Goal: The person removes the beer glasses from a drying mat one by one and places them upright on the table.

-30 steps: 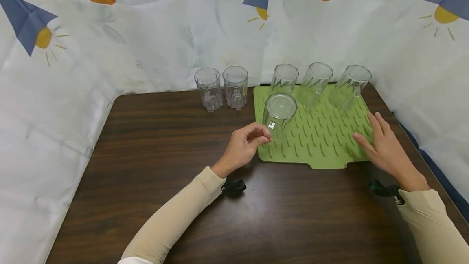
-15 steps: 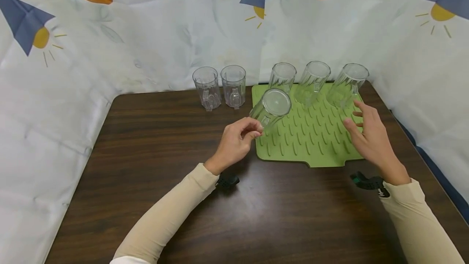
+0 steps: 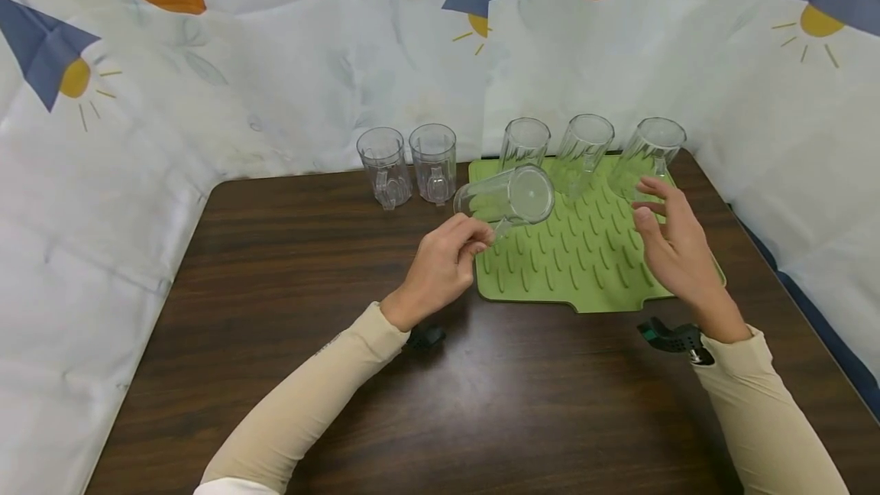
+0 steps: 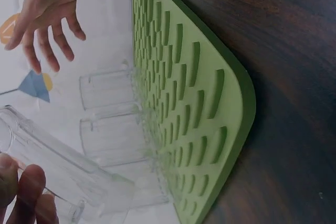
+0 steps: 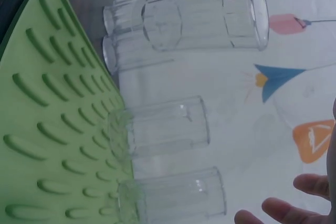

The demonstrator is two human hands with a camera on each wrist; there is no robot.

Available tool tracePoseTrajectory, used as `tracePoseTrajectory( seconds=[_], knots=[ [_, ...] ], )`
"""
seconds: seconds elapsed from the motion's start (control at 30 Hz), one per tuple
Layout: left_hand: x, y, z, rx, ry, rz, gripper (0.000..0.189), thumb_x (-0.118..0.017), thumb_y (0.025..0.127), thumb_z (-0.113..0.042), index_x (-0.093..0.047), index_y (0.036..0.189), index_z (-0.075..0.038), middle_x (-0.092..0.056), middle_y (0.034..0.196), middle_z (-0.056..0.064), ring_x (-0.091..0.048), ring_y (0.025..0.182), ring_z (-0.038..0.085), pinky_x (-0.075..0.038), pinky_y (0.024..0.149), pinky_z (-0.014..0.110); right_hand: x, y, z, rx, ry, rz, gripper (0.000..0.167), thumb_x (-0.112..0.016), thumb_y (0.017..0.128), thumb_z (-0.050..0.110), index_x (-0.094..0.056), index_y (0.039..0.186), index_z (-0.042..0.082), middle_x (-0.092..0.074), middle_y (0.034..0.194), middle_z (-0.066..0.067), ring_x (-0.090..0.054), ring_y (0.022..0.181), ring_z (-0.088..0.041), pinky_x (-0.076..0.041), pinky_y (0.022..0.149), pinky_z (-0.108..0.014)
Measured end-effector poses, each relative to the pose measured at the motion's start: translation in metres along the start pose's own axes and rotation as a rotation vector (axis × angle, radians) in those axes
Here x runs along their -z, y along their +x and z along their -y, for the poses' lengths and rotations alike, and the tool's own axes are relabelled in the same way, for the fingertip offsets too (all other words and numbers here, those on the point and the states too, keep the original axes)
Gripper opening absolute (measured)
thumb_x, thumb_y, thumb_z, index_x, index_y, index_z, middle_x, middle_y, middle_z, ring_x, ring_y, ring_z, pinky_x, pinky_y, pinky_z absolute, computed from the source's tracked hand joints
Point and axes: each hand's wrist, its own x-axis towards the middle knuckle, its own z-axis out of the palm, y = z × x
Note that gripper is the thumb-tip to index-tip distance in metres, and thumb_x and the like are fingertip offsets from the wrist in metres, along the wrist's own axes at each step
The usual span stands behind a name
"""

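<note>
One clear mug (image 3: 505, 193) is held on its side above the left part of the green mat (image 3: 571, 277), its handle pinched by the left hand (image 3: 440, 266). From where I stand, the right hand (image 3: 677, 250) shows its fingers spread, in the air near the rightmost of three mugs (image 3: 584, 147) on the mat's far part. Two further mugs (image 3: 433, 163) (side by side, handles to the near side) stand on the brown table (image 3: 296, 273), left of the mat.

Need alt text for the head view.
A person's left hand grips a clear mug by its handle, tipped sideways above a green mat, while the right hand, empty, hovers near the mat's right side. Three mugs stand along the mat's back; two more stand left of it on a dark table.
</note>
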Motion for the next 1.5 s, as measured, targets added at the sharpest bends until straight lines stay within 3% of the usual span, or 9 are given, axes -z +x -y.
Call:
tracePoseTrajectory(
  seconds=[0.1, 0.37, 0.5, 0.6, 0.7, 0.87, 1.17, 1.5],
  knots=[
    [0.001, 0.001, -0.001, -0.024, 0.026, -0.013, 0.018, -0.06, 0.098, 0.008, -0.068, 0.104, -0.007, -0.068, 0.096, 0.007, -0.071, 0.091, 0.017, -0.063, 0.084, 0.027, -0.002, 0.001, 0.004, 0.011, 0.038, 0.008, 0.051, -0.041, 0.112, 0.03, -0.032, 0.161, 0.017, -0.043, 0.156, -0.02, -0.047, 0.121, 0.012, -0.04, 0.087, -0.001],
    [0.004, 0.006, -0.004, -0.116, 0.124, -0.04, 0.025, -0.053, 0.096, 0.014, -0.066, 0.104, -0.005, -0.064, 0.096, 0.007, -0.065, 0.088, 0.017, -0.06, 0.079, 0.029, -0.011, 0.005, 0.011, 0.087, 0.078, 0.003, 0.049, -0.039, 0.113, 0.026, -0.034, 0.158, 0.008, -0.044, 0.153, -0.025, -0.049, 0.123, 0.011, -0.042, 0.088, 0.0],
    [0.005, 0.007, -0.006, -0.146, 0.181, -0.041, 0.025, -0.051, 0.093, 0.017, -0.062, 0.103, -0.004, -0.062, 0.096, 0.009, -0.063, 0.087, 0.018, -0.06, 0.079, 0.03, -0.014, 0.006, 0.014, 0.096, 0.076, 0.016, 0.049, -0.038, 0.113, 0.027, -0.034, 0.159, 0.01, -0.044, 0.153, -0.023, -0.056, 0.131, -0.017, -0.042, 0.089, -0.001],
    [0.006, 0.009, -0.007, -0.173, 0.239, -0.038, 0.029, -0.052, 0.089, 0.019, -0.062, 0.103, -0.004, -0.062, 0.096, 0.009, -0.062, 0.086, 0.02, -0.058, 0.077, 0.032, -0.017, 0.007, 0.016, 0.099, 0.089, 0.029, 0.049, -0.038, 0.113, 0.026, -0.033, 0.159, 0.011, -0.044, 0.153, -0.024, -0.053, 0.131, -0.041, -0.042, 0.09, -0.001],
    [0.006, 0.009, -0.007, -0.2, 0.295, -0.024, 0.034, -0.052, 0.084, 0.021, -0.063, 0.104, -0.004, -0.062, 0.096, 0.009, -0.061, 0.086, 0.021, -0.055, 0.075, 0.033, -0.02, 0.008, 0.017, 0.115, 0.095, 0.031, 0.049, -0.038, 0.113, 0.026, -0.033, 0.159, 0.007, -0.044, 0.153, -0.024, -0.053, 0.131, -0.044, -0.042, 0.09, -0.001],
    [0.005, 0.011, -0.008, -0.253, 0.374, -0.003, 0.037, -0.048, 0.083, 0.022, -0.064, 0.104, -0.004, -0.064, 0.096, 0.007, -0.06, 0.086, 0.022, -0.05, 0.071, 0.032, -0.025, 0.008, 0.021, 0.117, 0.128, 0.034, 0.048, -0.037, 0.113, 0.025, -0.034, 0.159, 0.009, -0.046, 0.153, -0.021, -0.054, 0.13, -0.037, -0.044, 0.091, -0.005],
    [-0.001, 0.012, -0.008, -0.313, 0.526, 0.038, 0.031, -0.042, 0.091, 0.016, -0.062, 0.104, -0.004, -0.057, 0.089, 0.006, -0.052, 0.075, 0.021, -0.042, 0.062, 0.029, -0.037, 0.011, 0.023, 0.127, 0.224, 0.03, 0.046, -0.036, 0.113, 0.023, -0.036, 0.157, 0.009, -0.047, 0.151, -0.021, -0.054, 0.123, -0.001, -0.049, 0.089, -0.012],
    [-0.008, 0.011, -0.009, -0.348, 0.665, 0.091, 0.023, -0.038, 0.102, 0.006, -0.056, 0.094, -0.006, -0.047, 0.081, 0.005, -0.039, 0.069, 0.019, -0.033, 0.06, 0.028, -0.049, 0.012, 0.024, 0.095, 0.301, 0.053, 0.046, -0.036, 0.113, 0.023, -0.037, 0.154, 0.003, -0.047, 0.148, -0.02, -0.057, 0.118, 0.002, -0.052, 0.086, -0.011]
  ],
)
